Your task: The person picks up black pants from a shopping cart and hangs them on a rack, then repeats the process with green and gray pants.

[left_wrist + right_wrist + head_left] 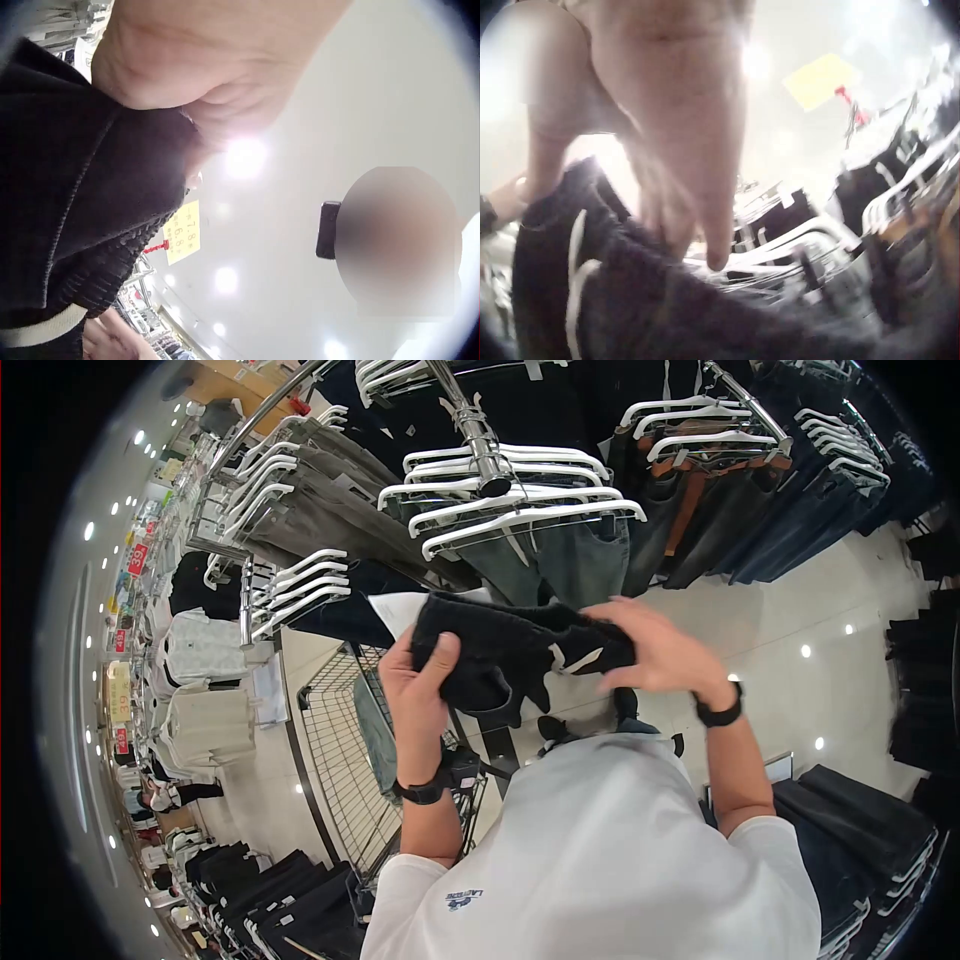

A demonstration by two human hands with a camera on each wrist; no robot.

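A black knit garment [510, 645] with white stripes is held in front of my chest in the head view. My left hand [420, 680] grips its left end, thumb on top and fingers curled under. My right hand [650, 650] lies over its right end with fingers spread across the cloth. The left wrist view shows the garment's ribbed black edge [82, 225] under my palm [202, 60]. The right wrist view shows my fingers [705, 172] pressing down onto the dark cloth [630, 307] with its white stripe.
Racks of dark trousers on white hangers [520, 510] stand straight ahead. A wire cart [350, 760] is at my lower left. Folded dark jeans [860, 840] are stacked at right and more [280, 900] at lower left. Pale shop floor [820, 620] lies to the right.
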